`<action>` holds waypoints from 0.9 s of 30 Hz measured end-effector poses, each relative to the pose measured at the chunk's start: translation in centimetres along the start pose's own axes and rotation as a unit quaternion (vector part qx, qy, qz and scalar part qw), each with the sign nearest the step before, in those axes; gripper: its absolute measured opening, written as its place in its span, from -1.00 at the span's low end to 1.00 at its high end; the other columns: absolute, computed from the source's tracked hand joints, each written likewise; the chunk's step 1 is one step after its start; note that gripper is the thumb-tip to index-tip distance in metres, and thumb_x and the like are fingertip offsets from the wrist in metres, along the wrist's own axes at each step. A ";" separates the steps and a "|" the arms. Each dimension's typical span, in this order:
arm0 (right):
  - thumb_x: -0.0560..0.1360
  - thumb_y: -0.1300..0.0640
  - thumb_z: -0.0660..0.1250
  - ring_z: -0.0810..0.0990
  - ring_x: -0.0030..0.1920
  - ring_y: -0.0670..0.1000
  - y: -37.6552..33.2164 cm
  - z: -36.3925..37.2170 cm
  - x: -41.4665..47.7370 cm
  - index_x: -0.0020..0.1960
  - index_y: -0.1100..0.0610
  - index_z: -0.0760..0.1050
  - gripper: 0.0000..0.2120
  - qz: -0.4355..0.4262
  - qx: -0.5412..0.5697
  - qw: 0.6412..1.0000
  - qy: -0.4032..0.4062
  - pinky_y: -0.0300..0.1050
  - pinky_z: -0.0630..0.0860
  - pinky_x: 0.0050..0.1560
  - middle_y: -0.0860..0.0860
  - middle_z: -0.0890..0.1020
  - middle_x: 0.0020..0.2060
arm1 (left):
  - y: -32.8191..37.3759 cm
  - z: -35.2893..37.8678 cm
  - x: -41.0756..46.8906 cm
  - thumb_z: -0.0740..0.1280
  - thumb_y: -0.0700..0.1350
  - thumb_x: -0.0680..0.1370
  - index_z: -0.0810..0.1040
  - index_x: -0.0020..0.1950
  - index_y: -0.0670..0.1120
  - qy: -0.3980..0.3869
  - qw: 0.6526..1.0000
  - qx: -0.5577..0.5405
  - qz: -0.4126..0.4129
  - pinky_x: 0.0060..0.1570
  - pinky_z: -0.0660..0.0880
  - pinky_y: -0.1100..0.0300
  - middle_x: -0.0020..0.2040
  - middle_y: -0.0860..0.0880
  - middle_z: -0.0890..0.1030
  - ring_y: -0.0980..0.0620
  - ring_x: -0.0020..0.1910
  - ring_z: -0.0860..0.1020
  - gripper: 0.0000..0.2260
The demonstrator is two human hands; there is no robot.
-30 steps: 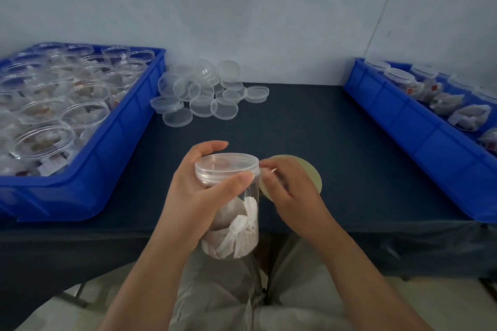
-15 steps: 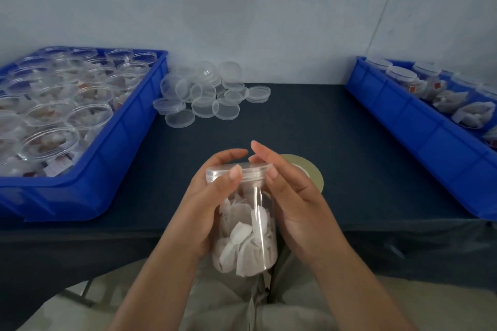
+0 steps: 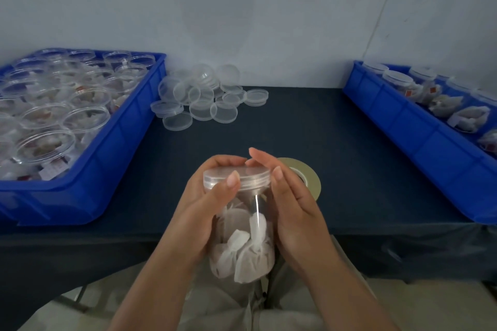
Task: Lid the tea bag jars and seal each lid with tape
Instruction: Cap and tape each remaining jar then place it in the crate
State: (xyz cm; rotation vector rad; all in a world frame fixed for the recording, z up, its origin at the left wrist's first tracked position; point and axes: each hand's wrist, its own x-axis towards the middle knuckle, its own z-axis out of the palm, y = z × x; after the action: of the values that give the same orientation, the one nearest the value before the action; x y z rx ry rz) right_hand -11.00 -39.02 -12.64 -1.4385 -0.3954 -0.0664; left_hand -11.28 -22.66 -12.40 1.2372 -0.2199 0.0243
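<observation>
Clear plastic fills the head view: we hold the jar point(image 3: 242, 236) of tea bags low in the centre of the frame, over our lap and just in front of the table point(image 3: 322, 129) edge. Our left hand point(image 3: 204, 212) wraps round its left wall, thumb curled onto the rim of the lid point(image 3: 236, 177), which sits on the mouth. Our right hand point(image 3: 293, 209) lies against the right side with fingers straight and together, flat rather than gripping. A pale streak runs down the wall under the lid; we cannot tell whether it is tape or glare. The tape point(image 3: 309, 174) roll lies on the table just behind our right hand. We judge the step to be seating and sealing this lid: we should keep the left grip firm, check that the lid is level all round, then press any strip flat across the seam without creases. Open jars crowd the left crate point(image 3: 107, 169) at left, spare lids point(image 3: 204, 99) lie heaped beside it, and lidded jars rest in the right crate point(image 3: 403, 142). Small red and white tags show in both crates, too small to read; no brand is legible.
</observation>
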 end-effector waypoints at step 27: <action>0.28 -0.25 0.68 0.56 0.13 -0.38 -8.0 -14.6 8.5 0.40 -0.15 0.38 -0.20 -0.030 -0.373 0.924 0.085 -0.41 0.52 0.07 -0.33 0.55 0.13 | 0.0 0.2 0.7 0.34 0.62 0.35 0.61 0.37 0.28 0.068 0.980 0.184 0.035 0.36 0.44 -0.06 0.40 0.22 0.60 0.23 0.39 0.55 -0.30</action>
State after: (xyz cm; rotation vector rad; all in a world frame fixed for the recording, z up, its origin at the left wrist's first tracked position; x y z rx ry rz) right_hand -2.04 -52.75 -3.67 -2.1524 -0.2776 -0.4270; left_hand -10.63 -22.89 -12.17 1.5893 -0.1435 0.2184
